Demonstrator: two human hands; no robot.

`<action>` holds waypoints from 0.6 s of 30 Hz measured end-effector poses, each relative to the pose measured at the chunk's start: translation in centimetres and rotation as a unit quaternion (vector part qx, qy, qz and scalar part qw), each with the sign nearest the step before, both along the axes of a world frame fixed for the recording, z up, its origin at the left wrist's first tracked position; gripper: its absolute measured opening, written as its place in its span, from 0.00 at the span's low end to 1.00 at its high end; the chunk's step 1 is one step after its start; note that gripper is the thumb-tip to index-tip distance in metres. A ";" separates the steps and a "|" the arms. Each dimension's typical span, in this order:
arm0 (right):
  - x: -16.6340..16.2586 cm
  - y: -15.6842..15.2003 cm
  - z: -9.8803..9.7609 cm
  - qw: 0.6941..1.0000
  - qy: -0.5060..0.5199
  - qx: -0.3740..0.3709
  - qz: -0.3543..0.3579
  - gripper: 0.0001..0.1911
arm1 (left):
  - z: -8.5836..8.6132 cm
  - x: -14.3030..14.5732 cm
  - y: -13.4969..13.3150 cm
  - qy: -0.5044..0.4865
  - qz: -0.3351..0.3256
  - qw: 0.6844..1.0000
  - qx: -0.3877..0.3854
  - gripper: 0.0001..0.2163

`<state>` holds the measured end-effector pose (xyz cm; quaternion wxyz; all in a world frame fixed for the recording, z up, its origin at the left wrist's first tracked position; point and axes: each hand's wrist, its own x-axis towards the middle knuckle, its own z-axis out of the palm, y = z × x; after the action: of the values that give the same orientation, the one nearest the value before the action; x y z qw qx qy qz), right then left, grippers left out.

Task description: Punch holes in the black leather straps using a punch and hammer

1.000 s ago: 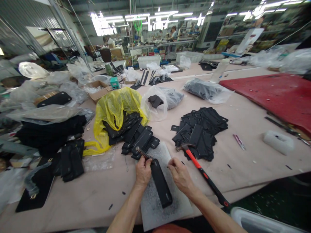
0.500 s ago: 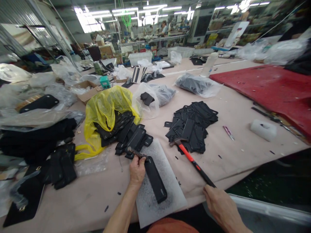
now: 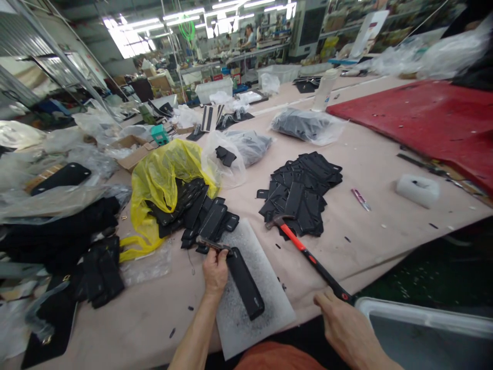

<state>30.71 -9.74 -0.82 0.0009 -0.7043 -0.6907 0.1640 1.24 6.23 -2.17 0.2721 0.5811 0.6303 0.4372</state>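
Note:
My left hand [image 3: 214, 271] is closed around a slim metal tool [image 3: 207, 242], which looks rod-like and points left; its exact kind is unclear. The thumb is by the top end of a long black strip [image 3: 246, 285] with rounded corners. That strip lies on a white board [image 3: 269, 303] speckled with black. On the table's right side rests a claw hammer [image 3: 308, 255] with a red and black handle, its head against a pile of black pieces [image 3: 300, 195]. My right hand [image 3: 346, 329] is just below the handle's end, fingers loosely extended, holding nothing visible.
A yellow bag [image 3: 156, 172] spills more black pieces left of the board. Pink-handled snips [image 3: 361, 199] and a white roll [image 3: 418, 190] lie to the right. A grey bin [image 3: 423, 313] stands below the table edge. Clear bags [image 3: 308, 126] and a red sheet [image 3: 423, 118] are farther back.
My right hand has come off the hammer's handle, whose end now shows. The hammer stays on the table. My left hand keeps its hold; the view has shifted slightly.

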 end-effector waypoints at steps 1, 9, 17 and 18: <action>-0.8 0.8 0.8 0.999 0.026 0.019 0.006 0.19 | 0.0 0.0 0.0 -0.002 0.001 1.000 0.001 0.12; -8.4 6.0 2.0 0.947 0.161 0.065 0.269 0.44 | 0.0 0.0 -0.2 -0.036 0.001 0.999 -0.009 0.13; -12.1 13.3 0.4 0.955 0.136 0.115 0.238 0.38 | 1.4 -0.2 -0.1 -0.065 0.018 0.997 0.026 0.13; -12.5 14.4 0.5 0.954 0.140 0.117 0.239 0.40 | 1.4 -0.3 -0.1 -0.069 0.007 0.997 0.021 0.13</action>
<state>18.25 4.63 -0.36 0.1412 -0.4833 -0.8462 0.1745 0.98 6.12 -0.76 0.2994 0.5507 0.6051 0.4908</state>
